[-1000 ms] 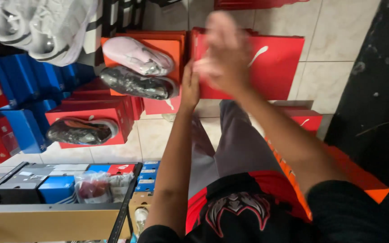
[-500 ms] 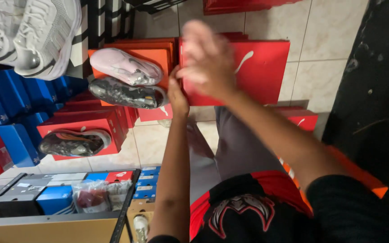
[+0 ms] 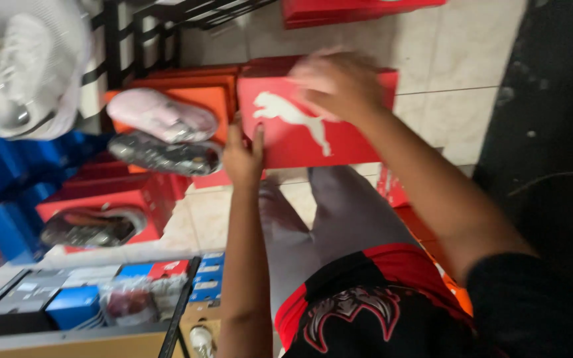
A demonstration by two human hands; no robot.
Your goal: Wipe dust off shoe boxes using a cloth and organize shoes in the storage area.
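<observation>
A red shoe box (image 3: 313, 129) with a white animal logo stands on edge in front of me, above my grey trouser legs. My left hand (image 3: 243, 154) grips its lower left corner, thumb on the front face. My right hand (image 3: 338, 79), blurred by motion, is curled over the box's top edge. More red boxes lie just behind it.
A pink shoe (image 3: 164, 114) lies on an orange box (image 3: 203, 96), with a dark shoe (image 3: 164, 156) below it. Another dark shoe (image 3: 91, 227) rests on a red box. White shoes (image 3: 28, 73) hang at upper left. Blue boxes (image 3: 1, 205) are stacked at left, and a shelf of small boxes (image 3: 74, 305) sits at bottom left.
Both hands were raised together in front of the red box. Now they have parted: the left has taken its lower corner and the right its top edge.
</observation>
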